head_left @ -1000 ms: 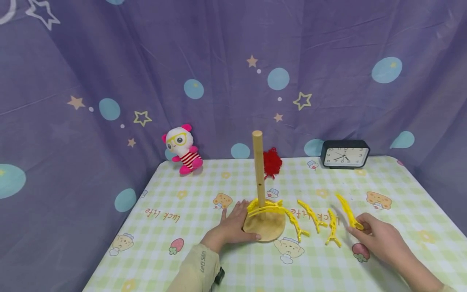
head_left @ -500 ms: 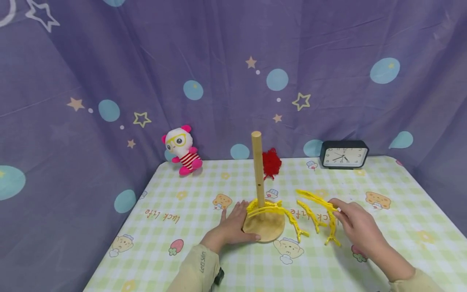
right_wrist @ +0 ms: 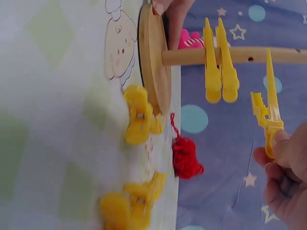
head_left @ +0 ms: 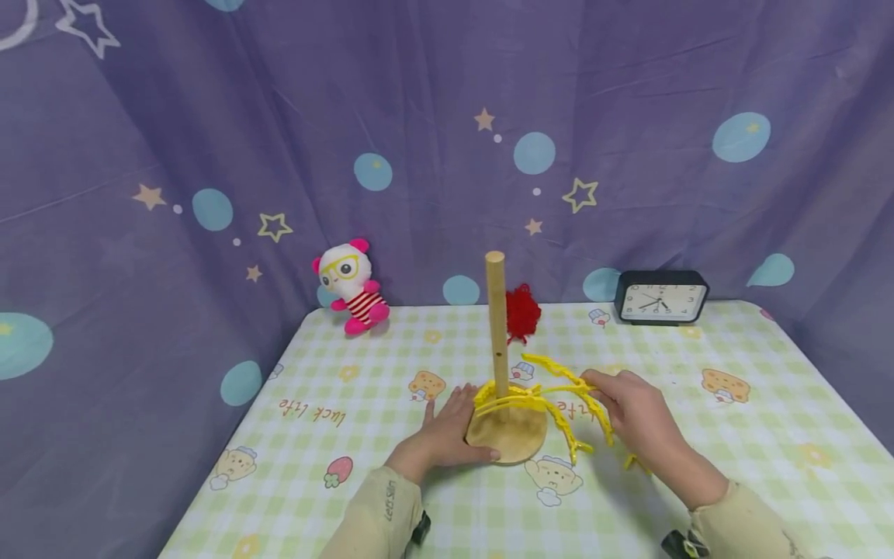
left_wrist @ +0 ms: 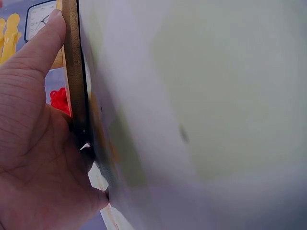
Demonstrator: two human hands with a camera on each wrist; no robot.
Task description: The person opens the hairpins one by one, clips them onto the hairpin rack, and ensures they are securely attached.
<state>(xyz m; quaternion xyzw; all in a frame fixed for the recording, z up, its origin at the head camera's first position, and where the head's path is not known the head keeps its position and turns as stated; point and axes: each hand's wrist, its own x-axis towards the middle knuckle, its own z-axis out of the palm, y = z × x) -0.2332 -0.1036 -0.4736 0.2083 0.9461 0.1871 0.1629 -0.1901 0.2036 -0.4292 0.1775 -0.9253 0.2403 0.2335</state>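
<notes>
A wooden stand, a round base with an upright pole (head_left: 497,326), is held by my left hand (head_left: 443,439), the thumb on the base rim (left_wrist: 74,72). Two yellow hair clips (right_wrist: 220,79) are clamped side by side low on the pole. Between thumb and fingers my right hand (head_left: 632,407) pinches another yellow hair clip (right_wrist: 272,105) by its handle end. That clip's toothed jaw is spread from its long jaw, and it points at the pole without reaching it. More yellow hair clips lie on the table right of the base, one (head_left: 601,419) below the held clip; my right hand partly covers another.
Behind the pole lies a tangle of red yarn (head_left: 522,314). A black alarm clock (head_left: 661,299) stands at the back right, and a pink and white plush toy (head_left: 352,287) sits at the back left. A checked cloth (head_left: 314,481) covers the table.
My right hand has moved left with the hair clip, from the right of the loose clips to near the pole. The held clip's jaws now show spread. My left hand stays on the base.
</notes>
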